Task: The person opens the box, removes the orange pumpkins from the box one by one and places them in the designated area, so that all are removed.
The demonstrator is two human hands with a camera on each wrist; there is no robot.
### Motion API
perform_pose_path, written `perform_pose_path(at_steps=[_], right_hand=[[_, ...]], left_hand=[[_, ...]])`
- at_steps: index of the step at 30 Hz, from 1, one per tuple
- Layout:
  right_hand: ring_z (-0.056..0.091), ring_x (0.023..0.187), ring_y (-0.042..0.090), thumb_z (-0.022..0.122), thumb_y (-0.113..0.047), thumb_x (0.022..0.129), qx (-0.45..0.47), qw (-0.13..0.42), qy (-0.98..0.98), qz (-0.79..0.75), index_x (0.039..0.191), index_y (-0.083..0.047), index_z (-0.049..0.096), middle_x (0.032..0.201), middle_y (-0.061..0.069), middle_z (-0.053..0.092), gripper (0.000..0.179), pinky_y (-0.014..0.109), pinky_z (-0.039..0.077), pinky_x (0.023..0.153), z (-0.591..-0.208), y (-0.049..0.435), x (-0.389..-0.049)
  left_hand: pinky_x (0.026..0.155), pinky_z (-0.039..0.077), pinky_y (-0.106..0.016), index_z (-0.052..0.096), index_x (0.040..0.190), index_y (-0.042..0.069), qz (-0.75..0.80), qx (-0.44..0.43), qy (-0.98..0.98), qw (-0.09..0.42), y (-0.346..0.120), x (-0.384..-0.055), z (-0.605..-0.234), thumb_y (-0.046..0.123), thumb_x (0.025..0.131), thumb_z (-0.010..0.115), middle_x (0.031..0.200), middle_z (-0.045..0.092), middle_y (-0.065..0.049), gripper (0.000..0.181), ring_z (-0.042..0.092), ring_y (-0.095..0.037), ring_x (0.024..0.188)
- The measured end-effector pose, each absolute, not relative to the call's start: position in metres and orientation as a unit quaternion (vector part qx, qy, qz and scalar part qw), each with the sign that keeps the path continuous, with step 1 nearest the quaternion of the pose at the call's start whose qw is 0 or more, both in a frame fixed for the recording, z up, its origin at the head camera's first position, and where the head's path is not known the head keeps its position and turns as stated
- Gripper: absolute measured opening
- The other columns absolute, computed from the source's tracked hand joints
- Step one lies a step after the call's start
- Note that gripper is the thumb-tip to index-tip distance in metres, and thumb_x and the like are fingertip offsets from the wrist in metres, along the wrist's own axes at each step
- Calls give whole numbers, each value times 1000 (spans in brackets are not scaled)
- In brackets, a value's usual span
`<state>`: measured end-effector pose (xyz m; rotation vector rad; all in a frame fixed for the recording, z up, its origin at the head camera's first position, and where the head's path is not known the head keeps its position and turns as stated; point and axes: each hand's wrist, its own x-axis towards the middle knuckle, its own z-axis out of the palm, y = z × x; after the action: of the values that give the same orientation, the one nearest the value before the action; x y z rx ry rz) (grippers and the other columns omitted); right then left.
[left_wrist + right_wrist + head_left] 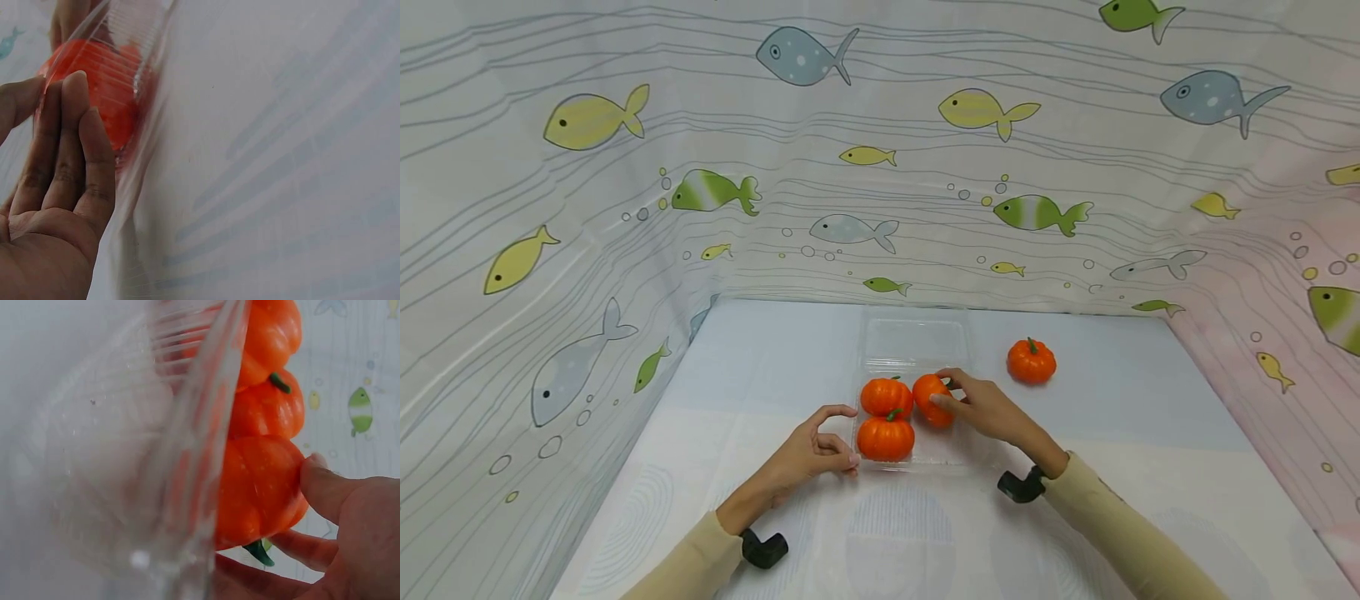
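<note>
In the head view, my right hand [992, 408] grips a small orange pumpkin [928, 400], tipped on its side at the right part of a clear plastic clamshell box [917, 463]. Its green stem [258, 552] points down in the right wrist view, with thumb and fingers around the pumpkin. Two more pumpkins sit in the box's left half, one behind [883, 398] and one in front [886, 439]. My left hand [812, 454] is at the box's left side, its fingers extended against or very near the clear wall; exact contact is hard to tell.
A fourth pumpkin [1031, 362] stands upright on the white table [1105, 400], right of the box. The box's transparent lid [916, 340] lies folded back behind it. Fish-printed curtains [880, 192] enclose the table at the back and both sides.
</note>
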<state>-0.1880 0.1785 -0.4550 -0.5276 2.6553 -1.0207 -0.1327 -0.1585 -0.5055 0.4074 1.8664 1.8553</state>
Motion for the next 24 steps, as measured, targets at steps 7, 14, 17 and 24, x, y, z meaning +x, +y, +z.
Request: perform_pose_path(at_steps=[7, 14, 17, 24], right_hand=[[62, 112, 32, 68, -51, 97, -152, 152, 899, -382, 151, -23, 45, 138, 14, 60, 66, 49, 56, 92, -453, 173, -185], [60, 107, 26, 84, -45, 86, -148, 119, 891, -413, 148, -14, 45, 130, 9, 60, 80, 42, 56, 89, -457, 170, -186], [60, 109, 26, 89, -40, 82, -152, 101, 886, -425, 144, -12, 49, 131, 7, 59, 79, 41, 57, 91, -458, 168, -185], [61, 109, 27, 91, -39, 79, -163, 82, 883, -433, 141, -18, 53, 138, 2, 58, 76, 40, 57, 88, -455, 168, -183]], left_hand=[[86, 58, -40, 34, 153, 9, 675, 151, 683, 236, -159, -133, -505, 9, 92, 79, 93, 72, -20, 76, 70, -48, 90], [86, 58, -39, 34, 153, 10, 673, 144, 685, 239, -159, -133, -506, 10, 92, 79, 93, 73, -18, 76, 72, -44, 90], [87, 58, -40, 34, 153, 10, 673, 142, 685, 240, -160, -133, -506, 10, 92, 79, 93, 73, -18, 76, 72, -44, 90], [88, 58, -40, 34, 153, 10, 676, 143, 682, 241, -159, -133, -505, 9, 92, 79, 93, 73, -18, 77, 72, -44, 90]])
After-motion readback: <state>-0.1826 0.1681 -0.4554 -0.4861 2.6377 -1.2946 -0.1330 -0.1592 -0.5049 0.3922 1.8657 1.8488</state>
